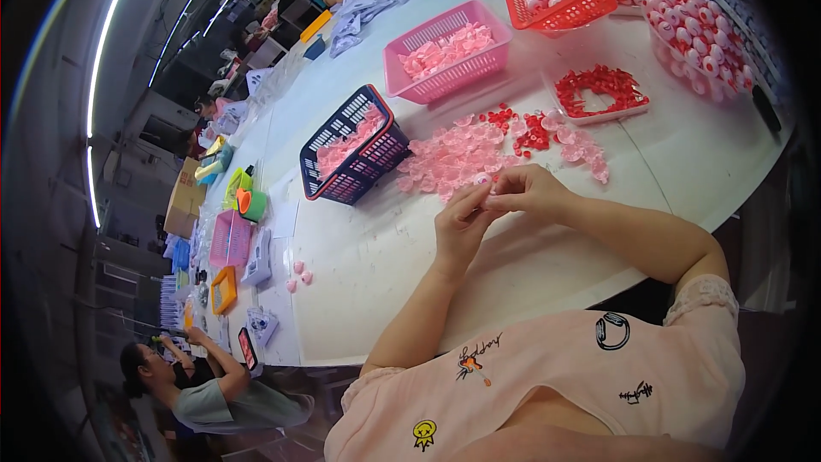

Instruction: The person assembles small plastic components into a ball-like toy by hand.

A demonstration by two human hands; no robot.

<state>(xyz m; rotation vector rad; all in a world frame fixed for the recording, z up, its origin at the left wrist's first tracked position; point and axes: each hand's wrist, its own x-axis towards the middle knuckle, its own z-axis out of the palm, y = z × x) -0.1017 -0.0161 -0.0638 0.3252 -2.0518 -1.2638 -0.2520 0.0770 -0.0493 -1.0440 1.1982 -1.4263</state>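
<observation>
My left hand (463, 221) and my right hand (537, 192) meet over the table, fingertips pinched together. Between them is a small pink and white piece (482, 180), mostly covered by the fingers, with a bit of red beside it. Just beyond my hands lies a spread pile of thin translucent pink plastic pieces (453, 154). Small red parts (534, 133) are scattered along its right side. A shallow clear tray (585, 118) farther right holds a heap of long red parts (605, 85).
A navy basket (363, 169) and a pink basket (404, 84) hold pink pieces. A red basket (560, 17) and a clear container (697, 77) hold round pink-white pieces. Several pink pieces (298, 268) lie at left. Other people work around the table.
</observation>
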